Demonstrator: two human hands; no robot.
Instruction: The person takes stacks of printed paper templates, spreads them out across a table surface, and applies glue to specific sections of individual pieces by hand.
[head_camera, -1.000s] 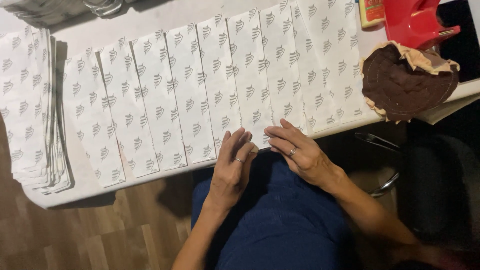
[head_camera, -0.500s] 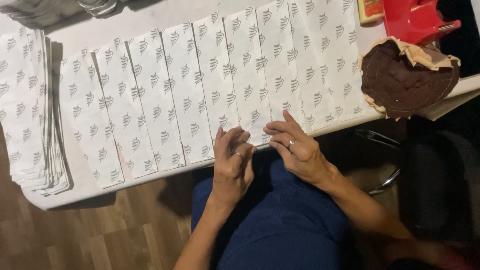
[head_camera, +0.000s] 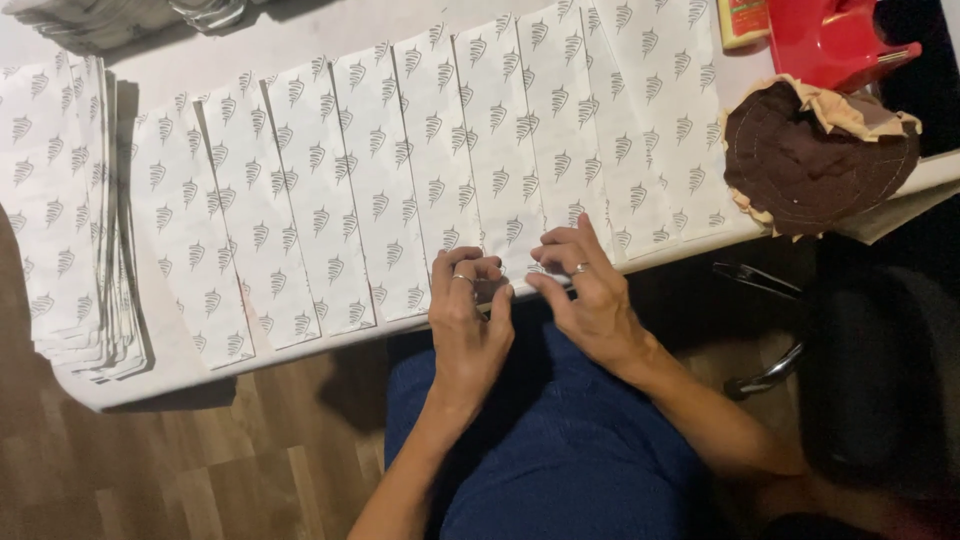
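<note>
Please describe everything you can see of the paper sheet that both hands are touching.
The paper sheet is long, narrow and white, printed with rows of small grey spiral marks. It lies flat on the white table, overlapping its neighbours in a fanned row. Left hand and right hand press their fingertips on its near end at the table edge.

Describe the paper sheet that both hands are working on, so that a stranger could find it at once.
On the white table, patterned paper sheets lie overlapped in a fanned row. Follow the near edge to where the left hand and right hand meet: the sheet under their fingertips is the one. Alone among its neighbours, its bottom edge is being pinched.
</note>
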